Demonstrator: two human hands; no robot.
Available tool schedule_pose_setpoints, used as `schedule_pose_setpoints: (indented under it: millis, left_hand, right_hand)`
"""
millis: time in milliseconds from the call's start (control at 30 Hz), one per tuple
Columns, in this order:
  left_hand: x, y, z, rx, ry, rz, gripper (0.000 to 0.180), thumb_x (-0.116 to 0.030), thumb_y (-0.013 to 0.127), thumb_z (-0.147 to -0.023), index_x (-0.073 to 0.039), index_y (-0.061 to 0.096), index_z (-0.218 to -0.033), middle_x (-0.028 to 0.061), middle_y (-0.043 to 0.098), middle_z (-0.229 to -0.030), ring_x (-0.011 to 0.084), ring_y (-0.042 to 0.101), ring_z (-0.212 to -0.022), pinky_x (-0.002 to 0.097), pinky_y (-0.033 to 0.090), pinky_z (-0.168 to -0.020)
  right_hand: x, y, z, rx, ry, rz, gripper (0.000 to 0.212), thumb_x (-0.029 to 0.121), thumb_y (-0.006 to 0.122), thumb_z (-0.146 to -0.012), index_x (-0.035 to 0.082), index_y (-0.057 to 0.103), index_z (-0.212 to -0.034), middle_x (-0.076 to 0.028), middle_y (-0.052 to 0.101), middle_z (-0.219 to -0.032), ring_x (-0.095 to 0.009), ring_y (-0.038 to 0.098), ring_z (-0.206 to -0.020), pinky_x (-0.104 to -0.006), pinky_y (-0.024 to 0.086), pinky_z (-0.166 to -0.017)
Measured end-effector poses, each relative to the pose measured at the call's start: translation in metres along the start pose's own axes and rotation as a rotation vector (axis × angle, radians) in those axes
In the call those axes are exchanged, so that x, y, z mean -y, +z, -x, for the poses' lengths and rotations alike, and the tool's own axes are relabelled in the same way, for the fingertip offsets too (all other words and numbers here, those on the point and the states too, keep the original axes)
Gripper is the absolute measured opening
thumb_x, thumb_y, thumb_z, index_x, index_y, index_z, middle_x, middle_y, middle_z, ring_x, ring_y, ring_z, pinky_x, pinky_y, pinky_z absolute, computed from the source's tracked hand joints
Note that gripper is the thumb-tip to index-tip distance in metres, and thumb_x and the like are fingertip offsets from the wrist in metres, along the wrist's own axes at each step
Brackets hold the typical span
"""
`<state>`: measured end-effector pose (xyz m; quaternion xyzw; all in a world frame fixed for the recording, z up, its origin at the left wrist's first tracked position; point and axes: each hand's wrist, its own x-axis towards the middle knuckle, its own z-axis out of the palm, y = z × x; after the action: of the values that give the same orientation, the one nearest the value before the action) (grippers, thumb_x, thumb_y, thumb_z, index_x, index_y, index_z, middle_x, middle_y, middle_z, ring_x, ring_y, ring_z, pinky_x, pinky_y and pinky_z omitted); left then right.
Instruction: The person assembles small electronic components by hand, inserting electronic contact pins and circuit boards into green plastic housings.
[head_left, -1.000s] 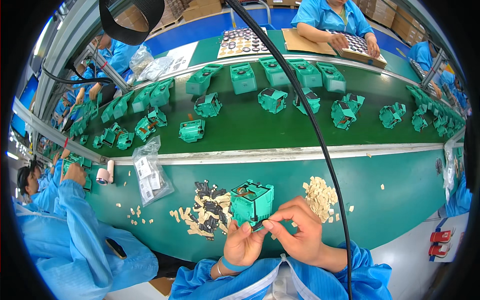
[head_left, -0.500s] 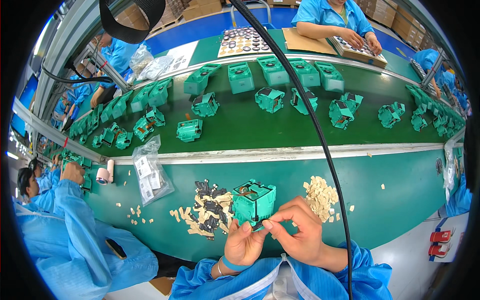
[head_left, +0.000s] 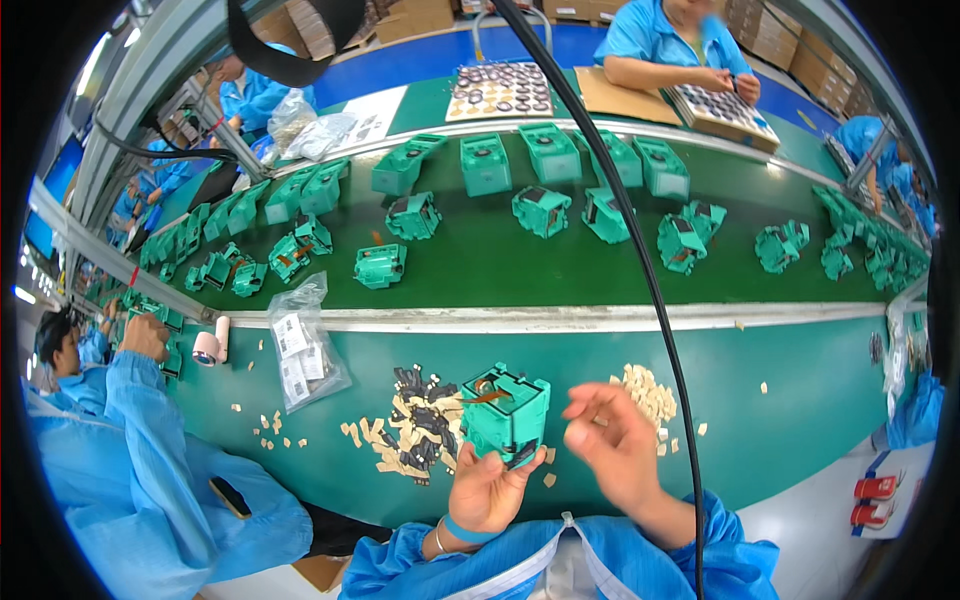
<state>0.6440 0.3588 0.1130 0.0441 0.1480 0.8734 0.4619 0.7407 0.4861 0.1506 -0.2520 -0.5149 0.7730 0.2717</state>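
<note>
My left hand (head_left: 484,496) grips a green plastic housing (head_left: 503,412) from below, thumb on its near side. Black strips line the housing's edges, and a thin orange-brown flexible strip sticks out at its top left. To the right of it, apart from the housing, my right hand (head_left: 622,452) is raised with fingers apart and nothing visible in them. Left of the housing lies a mixed heap of black pieces and beige chips (head_left: 418,425). A pile of beige chips (head_left: 650,395) lies just beyond my right hand, partly hidden by it.
Across a pale rail (head_left: 450,318), several green housings (head_left: 380,265) stand on a dark green belt. A clear bag with papers (head_left: 305,345) and a pink device (head_left: 208,346) are at left. A black cable (head_left: 650,270) hangs across the view. Co-workers sit left and opposite.
My right hand has let go of the housing's lower edge and moved right, its fingers spreading. The housing stays in my left hand, slightly turned. The view has shifted a little.
</note>
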Motion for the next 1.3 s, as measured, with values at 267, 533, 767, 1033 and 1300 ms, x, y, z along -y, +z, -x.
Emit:
schedule_pose_setpoints:
  millis: [267,533,767,1033,1300]
  left_hand:
    - [-0.029,-0.010,-0.013,-0.086,0.322,-1.407,0.064,-0.023,0.062,-0.090,-0.008,0.032,-0.144,0.0136,0.044,-0.120,0.0253,0.050,-0.105,0.0350,0.046,-0.090]
    - [-0.082,-0.041,-0.054,-0.087,0.445,-2.379,0.021,-0.011,0.074,-0.070,-0.005,0.066,-0.089,0.0081,0.055,-0.088,0.0292,0.050,-0.087,0.0379,0.045,-0.077]
    - [-0.087,-0.046,-0.049,-0.158,0.293,-2.214,0.008,-0.007,0.069,-0.075,-0.004,0.064,-0.080,0.0094,0.058,-0.081,0.0304,0.053,-0.082,0.0375,0.046,-0.073]
    - [-0.067,-0.017,-0.038,-0.195,0.458,-2.021,0.007,-0.004,0.065,-0.080,-0.001,0.067,-0.086,0.0097,0.060,-0.077,0.0272,0.060,-0.073,0.0361,0.047,-0.064]
    - [-0.058,-0.001,-0.024,-0.260,0.391,-1.973,0.019,0.001,0.064,-0.081,-0.002,0.066,-0.100,0.0103,0.063,-0.081,0.0226,0.063,-0.069,0.0306,0.049,-0.062]
  right_hand:
    - [-0.002,-0.022,-0.077,0.152,0.114,0.150,0.057,0.013,0.071,-0.083,-0.010,0.045,-0.129,-0.010,0.065,-0.099,-0.012,0.059,-0.079,-0.0256,0.050,-0.070]
    - [-0.046,-0.042,-0.228,-0.038,0.038,0.496,0.059,0.029,0.071,-0.083,-0.014,0.050,-0.119,-0.021,0.066,-0.100,-0.022,0.067,-0.081,-0.0318,0.052,-0.072]
    - [-0.018,-0.032,-0.149,0.052,-0.325,0.776,0.039,0.028,0.065,-0.087,-0.001,0.060,-0.111,-0.017,0.062,-0.107,-0.025,0.062,-0.095,-0.0348,0.050,-0.079]
    - [-0.041,-0.005,-0.073,0.504,-0.161,0.697,0.033,0.022,0.067,-0.085,0.003,0.062,-0.112,-0.012,0.064,-0.100,-0.021,0.063,-0.087,-0.0313,0.052,-0.072]
    - [-0.058,0.016,-0.068,0.497,-0.144,0.589,0.032,0.021,0.069,-0.083,0.003,0.064,-0.108,-0.010,0.063,-0.089,-0.019,0.061,-0.074,-0.0315,0.050,-0.065]
